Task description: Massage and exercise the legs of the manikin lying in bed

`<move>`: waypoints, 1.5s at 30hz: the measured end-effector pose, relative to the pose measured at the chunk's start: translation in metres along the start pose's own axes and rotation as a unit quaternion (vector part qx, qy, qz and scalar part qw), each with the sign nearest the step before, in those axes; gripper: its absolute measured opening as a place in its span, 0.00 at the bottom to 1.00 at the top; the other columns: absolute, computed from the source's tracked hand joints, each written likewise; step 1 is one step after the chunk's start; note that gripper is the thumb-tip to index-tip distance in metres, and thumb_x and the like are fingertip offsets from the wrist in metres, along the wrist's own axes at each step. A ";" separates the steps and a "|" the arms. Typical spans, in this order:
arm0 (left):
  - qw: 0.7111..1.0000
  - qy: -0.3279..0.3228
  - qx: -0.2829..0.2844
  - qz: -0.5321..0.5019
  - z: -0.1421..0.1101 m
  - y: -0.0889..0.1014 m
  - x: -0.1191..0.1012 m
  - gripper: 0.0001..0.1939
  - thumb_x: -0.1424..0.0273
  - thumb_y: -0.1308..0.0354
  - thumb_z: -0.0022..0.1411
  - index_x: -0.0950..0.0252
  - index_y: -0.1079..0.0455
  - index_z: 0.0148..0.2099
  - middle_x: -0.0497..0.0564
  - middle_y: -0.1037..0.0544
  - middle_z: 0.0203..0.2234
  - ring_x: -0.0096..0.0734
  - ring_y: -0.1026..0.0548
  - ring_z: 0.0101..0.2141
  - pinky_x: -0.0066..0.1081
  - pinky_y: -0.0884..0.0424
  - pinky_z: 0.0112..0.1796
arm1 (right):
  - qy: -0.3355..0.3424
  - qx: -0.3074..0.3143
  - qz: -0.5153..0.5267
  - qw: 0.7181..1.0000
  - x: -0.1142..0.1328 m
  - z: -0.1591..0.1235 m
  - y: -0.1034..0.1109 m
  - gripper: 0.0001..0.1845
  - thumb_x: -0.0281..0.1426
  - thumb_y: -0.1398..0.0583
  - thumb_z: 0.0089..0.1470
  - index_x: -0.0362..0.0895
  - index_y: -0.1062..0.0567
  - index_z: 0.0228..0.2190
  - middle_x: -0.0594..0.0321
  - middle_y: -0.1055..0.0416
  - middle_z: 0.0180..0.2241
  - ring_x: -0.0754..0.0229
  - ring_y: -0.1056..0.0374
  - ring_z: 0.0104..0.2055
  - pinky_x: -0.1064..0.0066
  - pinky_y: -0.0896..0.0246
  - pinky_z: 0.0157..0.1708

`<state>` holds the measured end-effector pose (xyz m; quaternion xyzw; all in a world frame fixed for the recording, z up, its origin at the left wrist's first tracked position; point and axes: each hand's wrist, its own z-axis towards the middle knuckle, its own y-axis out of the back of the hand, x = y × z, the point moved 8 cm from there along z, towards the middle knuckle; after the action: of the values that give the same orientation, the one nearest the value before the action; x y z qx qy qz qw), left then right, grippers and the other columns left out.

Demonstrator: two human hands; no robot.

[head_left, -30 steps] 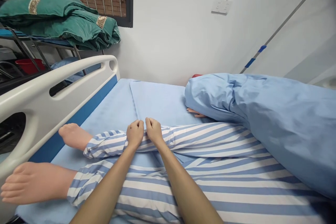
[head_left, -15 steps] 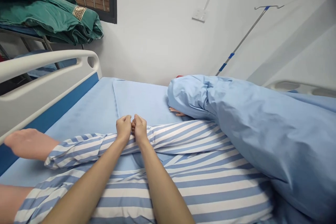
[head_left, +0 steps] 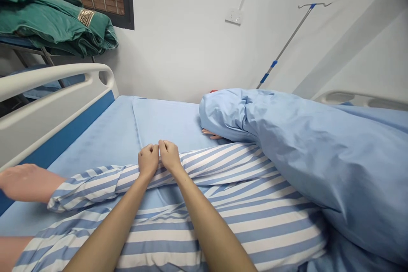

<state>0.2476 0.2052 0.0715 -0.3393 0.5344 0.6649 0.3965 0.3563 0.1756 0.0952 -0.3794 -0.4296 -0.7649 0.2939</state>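
A manikin lies on the bed in blue-and-white striped trousers point(head_left: 223, 221). My left hand point(head_left: 148, 160) and my right hand point(head_left: 170, 156) are side by side, fingers curled into fists, resting on the far trouser leg point(head_left: 210, 163) near the knee. Whether they pinch the cloth I cannot tell. A bare foot point(head_left: 27, 182) sticks out of that leg at the left. A light blue quilt point(head_left: 306, 148) is bunched over the manikin's upper body at the right. One manikin hand point(head_left: 211, 135) peeks from under it.
The white and blue footboard point(head_left: 47, 102) borders the light blue sheet point(head_left: 127, 131) at the left. Folded green bedding point(head_left: 54, 21) lies on a rack behind it. An IV pole point(head_left: 283, 49) leans by the white wall, and a wall socket point(head_left: 233, 16) is above.
The view has swung right and down, so the feet and footboard slid left. My two fists came closer together on the trouser leg and now touch.
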 end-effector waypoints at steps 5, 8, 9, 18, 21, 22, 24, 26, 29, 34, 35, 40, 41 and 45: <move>0.999 -0.025 0.011 0.040 -0.003 -0.002 -0.007 0.17 0.66 0.55 0.55 0.65 0.49 0.17 0.43 0.46 0.13 0.23 0.45 0.20 0.27 0.51 0.24 | -0.016 -0.013 0.048 0.999 -0.017 -0.006 0.004 0.22 0.39 0.54 0.56 0.43 0.43 0.15 0.70 0.48 0.15 0.68 0.51 0.20 0.74 0.58 0.22; 0.995 -0.034 0.063 0.064 0.000 -0.012 -0.012 0.18 0.64 0.56 0.56 0.65 0.45 0.17 0.45 0.41 0.14 0.24 0.43 0.21 0.27 0.50 0.25 | -0.032 -0.018 0.105 0.994 -0.022 -0.006 0.006 0.22 0.40 0.53 0.55 0.43 0.43 0.15 0.70 0.48 0.15 0.68 0.50 0.20 0.75 0.56 0.22; 0.994 -0.035 0.082 0.060 0.001 -0.017 -0.014 0.18 0.64 0.57 0.57 0.65 0.44 0.18 0.45 0.40 0.14 0.25 0.42 0.21 0.27 0.49 0.25 | -0.040 -0.019 0.129 0.991 -0.024 -0.005 0.006 0.22 0.41 0.53 0.55 0.43 0.43 0.15 0.70 0.48 0.15 0.68 0.50 0.20 0.75 0.56 0.22; 0.999 -0.026 0.032 0.021 -0.002 -0.033 -0.026 0.21 0.60 0.63 0.62 0.64 0.43 0.22 0.49 0.34 0.17 0.28 0.36 0.22 0.27 0.46 0.26 | -0.103 -0.039 0.314 0.943 -0.048 0.001 0.008 0.22 0.44 0.52 0.54 0.45 0.44 0.16 0.72 0.52 0.12 0.68 0.53 0.16 0.75 0.54 0.18; 0.994 -0.038 0.009 0.100 -0.008 -0.033 -0.027 0.21 0.61 0.65 0.64 0.64 0.40 0.24 0.51 0.30 0.21 0.31 0.34 0.25 0.28 0.46 0.27 | -0.103 -0.043 0.297 0.948 -0.049 0.002 0.009 0.22 0.44 0.52 0.54 0.44 0.44 0.16 0.71 0.51 0.13 0.68 0.52 0.17 0.75 0.53 0.19; 0.993 -0.036 0.007 0.113 -0.010 -0.033 -0.027 0.21 0.62 0.65 0.64 0.63 0.40 0.25 0.52 0.30 0.22 0.31 0.34 0.25 0.28 0.46 0.27 | -0.102 -0.047 0.275 0.955 -0.048 0.003 0.011 0.22 0.43 0.53 0.55 0.44 0.43 0.16 0.71 0.50 0.13 0.68 0.52 0.18 0.75 0.53 0.20; 0.991 -0.032 0.009 0.130 -0.011 -0.033 -0.026 0.20 0.62 0.65 0.64 0.63 0.40 0.26 0.52 0.29 0.23 0.31 0.34 0.26 0.28 0.46 0.27 | -0.086 -0.046 0.199 0.975 -0.040 0.006 0.017 0.21 0.41 0.53 0.55 0.44 0.43 0.15 0.69 0.47 0.15 0.67 0.50 0.20 0.74 0.54 0.22; 0.990 -0.028 0.012 0.141 -0.011 -0.033 -0.026 0.19 0.62 0.65 0.64 0.63 0.39 0.28 0.52 0.28 0.24 0.32 0.33 0.26 0.29 0.47 0.27 | -0.037 -0.026 0.105 0.993 -0.025 0.008 0.025 0.21 0.39 0.53 0.56 0.44 0.41 0.16 0.68 0.44 0.16 0.66 0.49 0.21 0.73 0.56 0.24; 0.989 -0.028 0.020 0.146 -0.012 -0.035 -0.025 0.18 0.62 0.65 0.64 0.63 0.38 0.30 0.52 0.28 0.25 0.32 0.32 0.28 0.29 0.46 0.27 | 0.034 0.009 0.013 0.999 -0.012 0.006 0.035 0.20 0.38 0.53 0.57 0.44 0.39 0.17 0.68 0.43 0.17 0.66 0.50 0.21 0.73 0.59 0.25; 0.988 -0.026 0.034 0.148 -0.013 -0.039 -0.023 0.17 0.62 0.63 0.64 0.62 0.36 0.32 0.51 0.26 0.27 0.34 0.30 0.32 0.29 0.44 0.30 | 0.034 0.006 -0.017 0.999 -0.028 -0.001 0.046 0.21 0.38 0.54 0.58 0.44 0.41 0.17 0.69 0.46 0.16 0.67 0.51 0.21 0.73 0.60 0.24; 0.987 -0.028 0.039 0.152 -0.013 -0.040 -0.023 0.17 0.63 0.63 0.64 0.62 0.36 0.33 0.51 0.26 0.27 0.35 0.30 0.32 0.29 0.44 0.30 | 0.032 0.004 -0.006 0.999 -0.031 -0.002 0.046 0.21 0.38 0.55 0.58 0.44 0.41 0.17 0.69 0.46 0.16 0.67 0.51 0.21 0.74 0.59 0.24; 0.989 -0.037 0.086 0.114 -0.005 -0.052 -0.032 0.14 0.65 0.62 0.62 0.63 0.36 0.34 0.51 0.27 0.26 0.33 0.31 0.29 0.29 0.42 0.31 | -0.012 -0.011 0.092 0.996 -0.039 0.003 0.052 0.23 0.41 0.56 0.58 0.43 0.42 0.16 0.69 0.45 0.15 0.67 0.49 0.21 0.75 0.56 0.23; 0.991 -0.041 0.086 0.094 -0.005 -0.054 -0.037 0.13 0.66 0.61 0.62 0.63 0.36 0.34 0.51 0.27 0.27 0.32 0.31 0.29 0.29 0.41 0.31 | -0.022 -0.012 0.113 0.993 -0.041 0.004 0.053 0.23 0.41 0.55 0.58 0.43 0.42 0.16 0.69 0.45 0.15 0.67 0.49 0.21 0.75 0.56 0.23; 0.996 -0.078 0.029 0.012 -0.008 -0.057 -0.063 0.10 0.74 0.58 0.56 0.64 0.37 0.37 0.50 0.28 0.30 0.29 0.31 0.32 0.26 0.40 0.32 | -0.045 -0.025 0.190 0.980 -0.047 0.007 0.058 0.22 0.41 0.53 0.56 0.43 0.42 0.16 0.70 0.47 0.15 0.68 0.49 0.20 0.75 0.54 0.22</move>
<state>0.3273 0.1933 0.0994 -0.2683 0.5250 0.6782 0.4386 0.4292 0.1613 0.0838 -0.4950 -0.3434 -0.6879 0.4049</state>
